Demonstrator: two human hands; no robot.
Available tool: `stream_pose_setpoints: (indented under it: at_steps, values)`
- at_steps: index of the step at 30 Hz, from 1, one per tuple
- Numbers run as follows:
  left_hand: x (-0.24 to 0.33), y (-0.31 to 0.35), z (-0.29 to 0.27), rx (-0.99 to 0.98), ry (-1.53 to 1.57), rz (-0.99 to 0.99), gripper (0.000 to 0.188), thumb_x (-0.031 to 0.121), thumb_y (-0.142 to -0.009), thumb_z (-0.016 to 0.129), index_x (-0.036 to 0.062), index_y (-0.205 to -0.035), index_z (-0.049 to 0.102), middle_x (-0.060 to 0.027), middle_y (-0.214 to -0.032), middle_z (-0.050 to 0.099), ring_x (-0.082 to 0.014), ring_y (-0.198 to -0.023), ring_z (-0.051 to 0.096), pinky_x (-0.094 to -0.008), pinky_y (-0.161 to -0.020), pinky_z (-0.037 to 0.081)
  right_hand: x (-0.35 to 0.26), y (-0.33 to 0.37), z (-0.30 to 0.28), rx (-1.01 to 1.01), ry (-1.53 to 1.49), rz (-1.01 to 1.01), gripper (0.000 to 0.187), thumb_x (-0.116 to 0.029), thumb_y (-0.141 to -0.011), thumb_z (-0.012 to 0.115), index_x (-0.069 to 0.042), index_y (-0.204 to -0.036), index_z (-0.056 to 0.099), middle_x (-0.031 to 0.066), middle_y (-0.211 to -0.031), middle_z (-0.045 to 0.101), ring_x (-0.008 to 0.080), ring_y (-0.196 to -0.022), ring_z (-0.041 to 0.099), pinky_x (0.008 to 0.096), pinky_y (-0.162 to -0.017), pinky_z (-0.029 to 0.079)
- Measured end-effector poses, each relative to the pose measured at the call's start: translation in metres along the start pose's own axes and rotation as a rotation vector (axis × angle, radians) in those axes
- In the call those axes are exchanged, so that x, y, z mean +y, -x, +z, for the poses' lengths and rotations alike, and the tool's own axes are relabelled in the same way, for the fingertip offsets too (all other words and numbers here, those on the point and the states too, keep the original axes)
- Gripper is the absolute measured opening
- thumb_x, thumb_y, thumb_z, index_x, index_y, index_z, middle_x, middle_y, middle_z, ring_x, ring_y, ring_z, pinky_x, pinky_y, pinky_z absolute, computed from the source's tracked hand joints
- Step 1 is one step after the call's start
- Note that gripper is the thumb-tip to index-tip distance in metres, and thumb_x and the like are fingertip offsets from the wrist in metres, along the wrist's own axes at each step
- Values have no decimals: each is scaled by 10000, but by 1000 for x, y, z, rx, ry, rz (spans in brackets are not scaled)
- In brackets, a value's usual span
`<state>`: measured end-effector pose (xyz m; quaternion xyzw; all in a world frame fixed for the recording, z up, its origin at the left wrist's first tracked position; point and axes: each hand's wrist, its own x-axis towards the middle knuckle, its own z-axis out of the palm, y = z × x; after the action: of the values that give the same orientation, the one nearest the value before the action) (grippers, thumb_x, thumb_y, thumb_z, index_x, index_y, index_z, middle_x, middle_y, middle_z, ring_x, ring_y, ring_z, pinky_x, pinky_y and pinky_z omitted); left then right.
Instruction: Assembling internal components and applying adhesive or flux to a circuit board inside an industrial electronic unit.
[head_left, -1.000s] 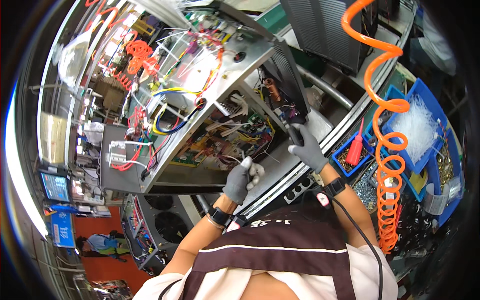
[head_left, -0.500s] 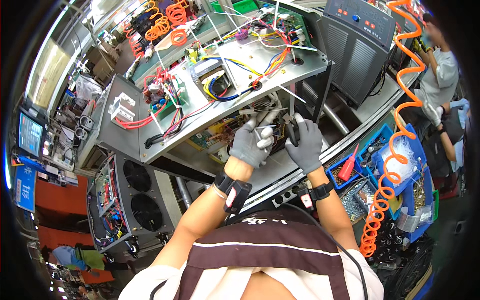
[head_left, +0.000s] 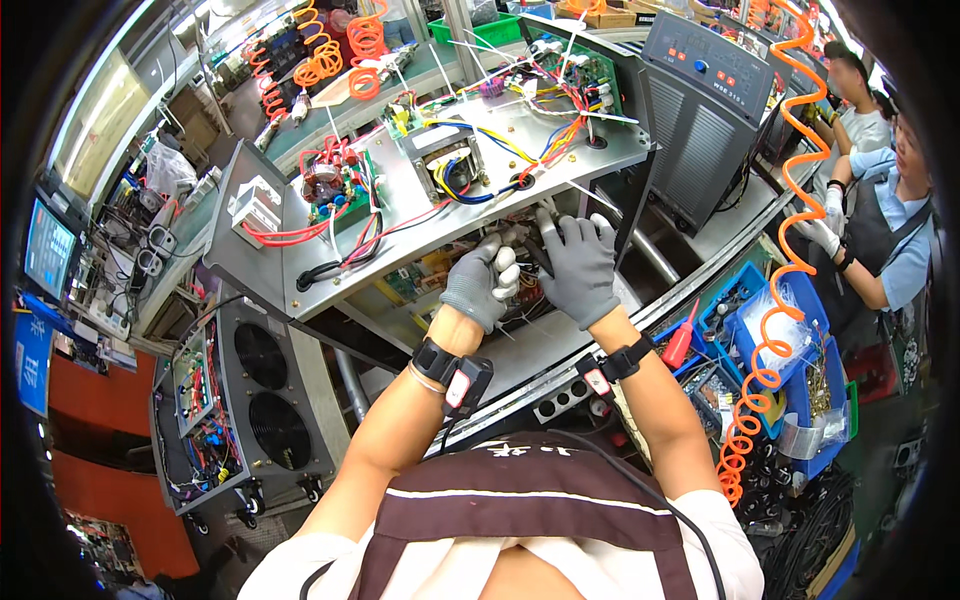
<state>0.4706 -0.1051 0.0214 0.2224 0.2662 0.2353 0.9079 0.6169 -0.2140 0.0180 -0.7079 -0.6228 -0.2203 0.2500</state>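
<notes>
Both my hands wear grey gloves with white fingertips and reach into the lower opening of a metal machine chassis (head_left: pixel 400 240). My left hand (head_left: pixel 475 287) is closed, its fingers curled beside wires and boards; what they pinch is hidden. Just to its right, my right hand (head_left: pixel 582 270) lies palm down with bent fingers around a dark-handled tool (head_left: pixel 538 256), mostly hidden under the hand. On the chassis's top plate sit a transformer (head_left: pixel 452 165), a green circuit board with red wires (head_left: pixel 335 185), and another wired board (head_left: pixel 575 80) at the far right.
A grey welding machine (head_left: pixel 705 110) stands to the right, near a hanging orange coiled hose (head_left: pixel 790 190). Blue parts bins (head_left: pixel 805 375) and a red bottle (head_left: pixel 680 340) are nearer. At left stands another chassis with fans (head_left: pixel 265 400). Co-workers (head_left: pixel 890 200) work at far right.
My right hand has moved left and farther into the opening, turning palm down over the tool. My left hand has shifted slightly left. The view has shifted, and another co-worker shows more fully at right.
</notes>
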Motion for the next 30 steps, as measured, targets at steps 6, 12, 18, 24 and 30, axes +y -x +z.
stream_pose_setpoints:
  at_steps: [6,12,18,24,30]
  values:
    - [2,2,0,-44,20,-21,212,269,-1073,405,122,-1140,543,7,-638,444,-127,-493,422,-240,-372,293,-6,-6,7,8,33,12,855,-267,-592,829,-70,-1370,535,116,-1082,559,291,-1055,536,467,-958,371]
    - [0,-2,-3,-11,9,-24,181,263,-1067,422,129,-1075,542,14,-627,430,-119,-489,408,-239,-367,276,5,-9,15,-27,89,-43,709,-220,-649,774,-95,-1319,579,65,-1014,575,252,-961,556,412,-786,432]
    - [0,-2,-3,-70,-41,-41,187,242,-1062,418,120,-1080,559,32,-593,343,-102,-475,326,-234,-377,227,18,-13,8,14,4,-116,672,-190,-653,764,-103,-1296,590,49,-1026,597,246,-929,589,375,-739,490]
    - [-20,18,-31,-71,-359,42,231,283,-1048,466,91,-1067,593,61,-610,320,-79,-513,330,-222,-414,233,47,50,5,72,-437,262,617,-125,-698,715,-95,-1298,575,110,-1041,598,318,-938,624,393,-825,529]
    - [-81,36,-110,210,-475,-380,415,343,-1076,370,12,-1212,580,61,-564,311,-131,-537,408,-241,-512,397,78,168,41,-244,-1463,1193,463,-184,-809,654,10,-1225,597,92,-923,664,131,-667,604,268,-632,538]
